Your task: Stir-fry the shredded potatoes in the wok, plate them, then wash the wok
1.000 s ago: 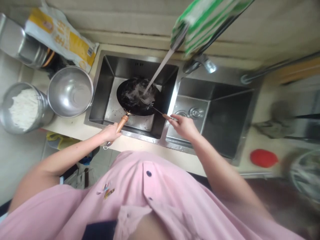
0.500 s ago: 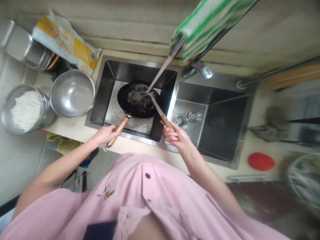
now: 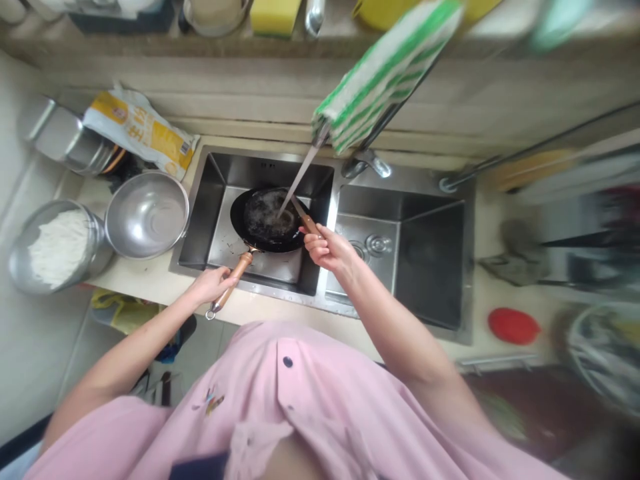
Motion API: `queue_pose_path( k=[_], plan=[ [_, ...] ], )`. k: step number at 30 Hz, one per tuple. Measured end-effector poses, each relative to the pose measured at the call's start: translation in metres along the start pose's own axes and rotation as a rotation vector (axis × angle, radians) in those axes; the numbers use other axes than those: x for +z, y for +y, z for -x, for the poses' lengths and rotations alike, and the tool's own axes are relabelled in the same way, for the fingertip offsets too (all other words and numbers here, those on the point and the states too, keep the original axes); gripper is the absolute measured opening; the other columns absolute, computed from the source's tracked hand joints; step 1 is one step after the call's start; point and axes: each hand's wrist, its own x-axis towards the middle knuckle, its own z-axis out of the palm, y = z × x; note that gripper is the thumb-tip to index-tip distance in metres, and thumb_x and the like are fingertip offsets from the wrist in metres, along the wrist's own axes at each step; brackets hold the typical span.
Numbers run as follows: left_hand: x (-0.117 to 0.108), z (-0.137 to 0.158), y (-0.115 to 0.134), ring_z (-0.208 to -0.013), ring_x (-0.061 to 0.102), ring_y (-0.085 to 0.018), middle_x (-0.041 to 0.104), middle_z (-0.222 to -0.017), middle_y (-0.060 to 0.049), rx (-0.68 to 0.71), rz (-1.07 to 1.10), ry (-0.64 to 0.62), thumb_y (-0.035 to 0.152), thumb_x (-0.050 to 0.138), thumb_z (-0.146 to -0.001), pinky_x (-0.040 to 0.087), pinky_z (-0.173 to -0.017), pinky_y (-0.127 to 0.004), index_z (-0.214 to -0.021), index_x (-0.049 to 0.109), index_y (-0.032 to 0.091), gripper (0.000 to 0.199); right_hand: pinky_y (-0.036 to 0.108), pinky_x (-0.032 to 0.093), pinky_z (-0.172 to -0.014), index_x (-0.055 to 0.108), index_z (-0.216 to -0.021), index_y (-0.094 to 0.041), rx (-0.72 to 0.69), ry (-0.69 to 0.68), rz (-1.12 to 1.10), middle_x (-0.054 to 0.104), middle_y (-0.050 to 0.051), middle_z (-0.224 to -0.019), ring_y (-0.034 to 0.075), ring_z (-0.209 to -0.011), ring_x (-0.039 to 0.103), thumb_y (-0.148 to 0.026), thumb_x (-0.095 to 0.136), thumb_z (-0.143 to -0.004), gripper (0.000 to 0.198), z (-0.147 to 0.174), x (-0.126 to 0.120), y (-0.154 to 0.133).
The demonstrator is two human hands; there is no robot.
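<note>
My left hand (image 3: pixel 213 287) is closed around the wooden handle of a black wok (image 3: pixel 241 223). The wok sits in the left basin of a steel sink (image 3: pixel 220 257), and rippling water lies in it. A stream of water (image 3: pixel 301 179) falls into the wok from a spout under a green-and-white striped cloth (image 3: pixel 370 87). My right hand (image 3: pixel 327 248) grips a wooden-handled metal utensil (image 3: pixel 311 225) at the wok's right side. The utensil's far end is in the wok and cannot be made out.
Left of the sink stand an empty steel bowl (image 3: pixel 147 217), a pot of white strips (image 3: pixel 57 247), stacked pots (image 3: pixel 65 137) and a yellow-white bag (image 3: pixel 143 133). A faucet lever (image 3: pixel 375 163) rises behind the right basin (image 3: pixel 430 260). A red object (image 3: pixel 513 325) lies on the right counter.
My right hand has moved forward and left with the utensil, farther over the wok. The left hand keeps its hold on the handle. The view has tilted up, showing a shelf at the top.
</note>
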Motion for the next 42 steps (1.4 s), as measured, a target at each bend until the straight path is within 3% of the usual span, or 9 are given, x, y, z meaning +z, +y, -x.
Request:
queue_pose_path(
  k=[5,12,21,25,29,31,35,38,42],
  plan=[
    [0.001,0.003,-0.004,-0.089,0.067,-0.026,0.072,-0.094,-0.009,0.006,0.039,0.038,0.058,0.040,-0.089,0.046,-0.073,-0.031,-0.122,0.060,0.016,0.057,0.006,0.016,-0.032,0.050,-0.108,-0.014,-0.004,0.051,0.218,0.035,-0.006,-0.060,0.001,-0.040,0.025,-0.031,0.038,-0.099,0.023,0.032,-0.009,0.022],
    [-0.011,0.023,0.023,-0.090,0.064,-0.021,0.068,-0.105,-0.010,0.184,0.081,0.404,0.041,0.044,-0.093,0.047,-0.087,-0.031,-0.116,0.066,0.016,0.040,0.008,0.010,-0.032,0.051,-0.116,-0.020,0.040,0.177,0.385,0.033,-0.008,-0.060,0.000,-0.040,0.013,-0.040,0.055,-0.091,0.032,0.089,-0.047,0.061],
    [-0.005,0.013,0.077,-0.113,0.061,-0.022,0.065,-0.122,-0.013,0.496,0.272,0.344,0.033,0.045,-0.096,0.044,-0.101,-0.033,-0.121,0.065,0.013,0.038,0.012,0.005,-0.033,0.049,-0.126,-0.018,-0.030,0.158,0.656,0.034,-0.010,-0.052,0.000,-0.039,0.005,-0.057,0.064,-0.080,0.062,0.115,-0.084,0.065],
    [-0.016,-0.011,0.081,-0.108,0.063,-0.020,0.067,-0.118,-0.012,0.425,0.540,0.404,0.031,0.053,-0.091,0.047,-0.099,-0.033,-0.116,0.065,0.014,0.032,0.012,0.007,-0.034,0.049,-0.127,-0.017,-0.069,0.178,0.762,0.037,-0.009,-0.051,0.000,-0.038,0.011,-0.057,0.066,-0.079,0.065,0.121,-0.083,0.062],
    [-0.023,-0.038,0.082,-0.086,0.066,-0.014,0.070,-0.101,-0.011,0.159,1.028,0.537,0.027,0.055,-0.089,0.052,-0.084,-0.028,-0.104,0.061,0.012,0.022,0.012,0.005,-0.034,0.051,-0.120,-0.017,-0.080,0.179,0.694,0.038,-0.009,-0.052,-0.001,-0.037,0.010,-0.056,0.068,-0.078,0.059,0.119,-0.082,0.060],
    [-0.015,-0.042,0.095,-0.072,0.064,-0.011,0.069,-0.090,-0.009,0.056,1.247,0.423,0.035,0.050,-0.093,0.052,-0.072,-0.026,-0.097,0.060,0.013,0.024,0.012,0.005,-0.033,0.052,-0.117,-0.019,-0.047,0.166,0.600,0.037,-0.010,-0.052,-0.001,-0.036,0.009,-0.056,0.067,-0.078,0.055,0.108,-0.075,0.065],
    [0.027,-0.040,0.142,-0.062,0.064,-0.014,0.066,-0.074,-0.007,0.049,1.501,-0.237,0.054,0.062,-0.083,0.051,-0.059,-0.027,-0.087,0.059,0.013,0.041,0.011,0.009,-0.033,0.054,-0.097,-0.017,-0.039,0.118,0.475,0.039,-0.009,-0.053,-0.001,-0.035,0.014,-0.054,0.060,-0.084,0.040,0.064,-0.051,0.086],
    [0.048,-0.039,0.164,-0.046,0.055,-0.012,0.059,-0.061,-0.001,0.004,1.645,-0.192,0.049,0.067,-0.079,0.045,-0.047,-0.025,-0.080,0.054,0.016,0.035,0.015,0.025,-0.034,0.054,-0.080,-0.014,-0.131,0.013,0.681,0.048,-0.003,-0.054,0.003,-0.036,0.034,-0.068,0.051,-0.083,0.054,0.041,-0.034,0.090],
    [0.038,-0.038,0.149,-0.046,0.053,-0.010,0.054,-0.058,0.002,-0.076,1.743,-0.159,0.032,0.068,-0.079,0.042,-0.044,-0.022,-0.076,0.045,0.020,0.026,0.020,0.038,-0.043,0.062,-0.074,-0.012,-0.240,0.071,1.460,0.063,0.007,-0.065,0.011,-0.049,0.055,-0.059,0.062,-0.079,0.047,0.064,-0.003,0.040]
  ],
)
